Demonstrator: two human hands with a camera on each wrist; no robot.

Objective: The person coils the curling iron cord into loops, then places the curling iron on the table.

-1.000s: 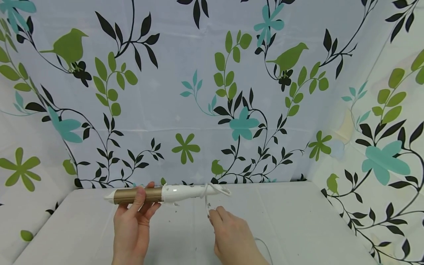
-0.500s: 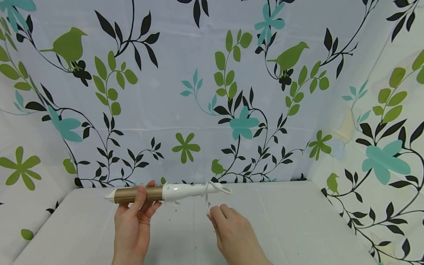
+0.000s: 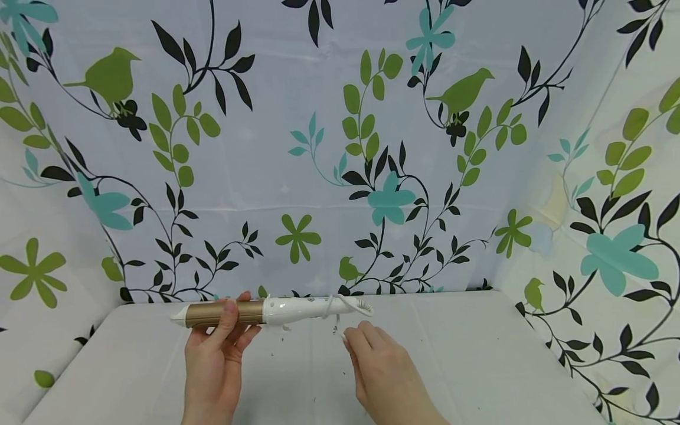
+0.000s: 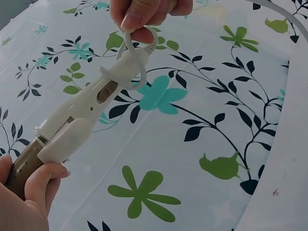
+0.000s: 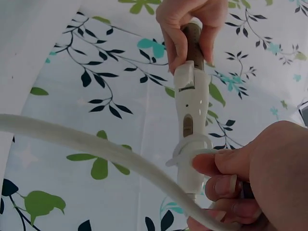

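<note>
While left fingers (image 3: 247, 337) clamp the gold-barrelled curling iron (image 3: 281, 310), right fingers (image 3: 359, 342) pinch its white cord (image 5: 120, 155).

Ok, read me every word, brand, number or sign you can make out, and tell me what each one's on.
No text can be read in any view.
Iron: tiny marks, too small to make out.
Cord: nothing legible.
Cloth: printed birds, flowers and leaves, no words seen.
</note>
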